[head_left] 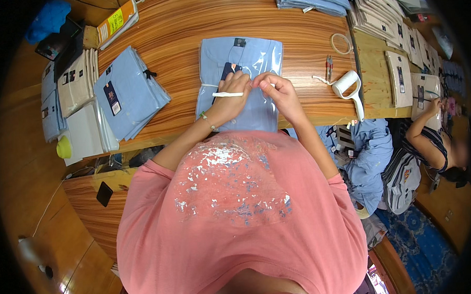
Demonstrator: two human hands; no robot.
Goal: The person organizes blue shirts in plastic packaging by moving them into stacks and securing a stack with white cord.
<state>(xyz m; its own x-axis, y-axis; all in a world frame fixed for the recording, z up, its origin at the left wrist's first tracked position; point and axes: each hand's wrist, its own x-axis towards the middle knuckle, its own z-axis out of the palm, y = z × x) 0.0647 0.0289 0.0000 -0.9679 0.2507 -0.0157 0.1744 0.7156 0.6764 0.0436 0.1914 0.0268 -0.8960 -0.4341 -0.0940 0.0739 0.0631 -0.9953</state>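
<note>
A stack of folded light-blue garments in clear plastic bags (237, 53) lies on the table in front of me, a dark hang tag partly showing on top. A white tie strip (208, 85) runs across the stack, and a small loop of it stands up between my hands. My left hand (231, 95) is closed over the stack with its fingertips at the strip; a white band crosses the back of this hand. Close beside it, my right hand (278, 91) pinches the strip with thumb and forefinger. The fingertips nearly meet, and the knot area is partly hidden.
Bagged blue garments (124, 94) and beige ones (77, 82) are stacked at left. Thread snips (329, 68), a tape ring (341, 44) and a white lint roller (347, 86) lie at right. Another person (430, 140) works at far right beside beige bagged stacks (399, 74).
</note>
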